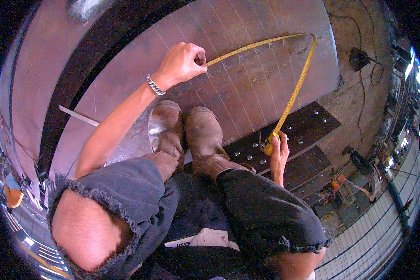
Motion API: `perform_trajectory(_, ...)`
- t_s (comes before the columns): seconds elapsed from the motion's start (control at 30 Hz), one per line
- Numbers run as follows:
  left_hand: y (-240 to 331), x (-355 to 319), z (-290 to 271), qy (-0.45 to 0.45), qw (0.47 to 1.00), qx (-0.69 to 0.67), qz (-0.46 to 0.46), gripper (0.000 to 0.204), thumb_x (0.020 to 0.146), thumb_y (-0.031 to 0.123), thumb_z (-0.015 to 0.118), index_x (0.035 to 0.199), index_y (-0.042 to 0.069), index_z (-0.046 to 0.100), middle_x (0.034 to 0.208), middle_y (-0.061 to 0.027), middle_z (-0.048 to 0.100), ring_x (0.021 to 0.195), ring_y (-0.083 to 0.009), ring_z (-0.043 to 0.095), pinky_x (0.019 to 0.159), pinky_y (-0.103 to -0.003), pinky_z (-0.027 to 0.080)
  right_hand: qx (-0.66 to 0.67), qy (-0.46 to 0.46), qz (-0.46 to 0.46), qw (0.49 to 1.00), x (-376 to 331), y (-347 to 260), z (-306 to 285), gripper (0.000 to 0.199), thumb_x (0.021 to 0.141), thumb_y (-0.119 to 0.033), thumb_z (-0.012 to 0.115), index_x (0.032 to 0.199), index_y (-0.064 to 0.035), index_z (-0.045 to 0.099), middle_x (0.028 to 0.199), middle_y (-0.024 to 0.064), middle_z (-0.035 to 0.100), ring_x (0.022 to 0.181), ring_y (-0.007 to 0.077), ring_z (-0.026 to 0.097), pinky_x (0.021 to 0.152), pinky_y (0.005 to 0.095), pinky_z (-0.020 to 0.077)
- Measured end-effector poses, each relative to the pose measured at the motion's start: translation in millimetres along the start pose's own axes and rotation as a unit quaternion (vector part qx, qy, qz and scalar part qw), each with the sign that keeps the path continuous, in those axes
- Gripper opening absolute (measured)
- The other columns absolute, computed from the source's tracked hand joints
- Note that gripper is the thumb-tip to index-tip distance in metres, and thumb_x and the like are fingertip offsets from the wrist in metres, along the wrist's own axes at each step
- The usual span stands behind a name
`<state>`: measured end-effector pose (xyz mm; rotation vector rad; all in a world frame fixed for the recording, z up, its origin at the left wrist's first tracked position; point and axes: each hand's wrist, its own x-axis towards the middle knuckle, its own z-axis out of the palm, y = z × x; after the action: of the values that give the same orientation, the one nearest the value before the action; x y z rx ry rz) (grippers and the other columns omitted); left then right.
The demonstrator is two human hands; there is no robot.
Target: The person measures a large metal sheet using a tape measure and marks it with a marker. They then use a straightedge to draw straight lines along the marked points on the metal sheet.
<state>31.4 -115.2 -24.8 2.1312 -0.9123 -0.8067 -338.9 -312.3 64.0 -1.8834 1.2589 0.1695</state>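
Note:
My left hand (184, 64), with a chain bracelet at the wrist, pinches the free end of a yellow tape measure blade (261, 42). The blade runs right across a large brownish steel plate (238, 23), bends sharply near the plate's right side and comes back down. At the lower right, my right hand (279, 154) is closed round the yellow tape measure case (268, 144). Thin pale lines are drawn across the plate, with small marks near several of them. My fingers partly hide the case and the blade's tip.
My worn brown boots (203, 128) rest on the plate between my hands. A flat metal strip (78, 115) lies at the left. Dark steel plates with holes (308, 122) are at the right. Beyond them, a cable (362, 107) crosses the dusty floor, and some tools (343, 184) lie near a far wall.

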Motion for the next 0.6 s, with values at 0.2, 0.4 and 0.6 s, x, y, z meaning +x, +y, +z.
perform_trajectory(0.2,1.6,-0.3,-6.1,-0.002,1.0,-0.004,0.008,0.02,0.07,0.019,0.08,0.08,0.002,0.076,0.076,-0.0163,0.074,0.07,-0.0292,0.073,0.069,-0.037,0.057,0.01,0.003,0.001,1.0,-0.7,0.5,-0.4,0.032,0.103,-0.031,0.059,0.125,-0.0083,0.06,0.081,0.0061,0.067,0.07,0.0122,0.059,0.063,0.0317,0.0498)
perform_trajectory(0.4,3.9,1.9,-7.8,-0.017,1.0,0.003,0.0,0.018,0.069,0.017,0.08,0.078,0.001,0.076,0.074,-0.0162,0.073,0.068,-0.0284,0.072,0.067,-0.037,0.056,-0.014,0.015,-0.017,1.0,-1.0,2.8,-0.8,0.033,0.103,-0.032,0.059,0.125,-0.0084,0.06,0.079,0.0058,0.065,0.068,0.0119,0.057,0.062,0.0318,0.0491)
perform_trajectory(0.6,3.3,2.6,-6.8,-0.015,1.0,-0.004,0.001,0.018,0.068,0.017,0.08,0.076,0.002,0.076,0.073,-0.0161,0.073,0.066,-0.0282,0.072,0.065,-0.037,0.056,-0.003,0.001,0.015,1.0,1.2,6.2,-1.3,0.033,0.103,-0.031,0.06,0.125,-0.008,0.06,0.078,0.0055,0.066,0.069,0.0114,0.058,0.062,0.0314,0.0494)
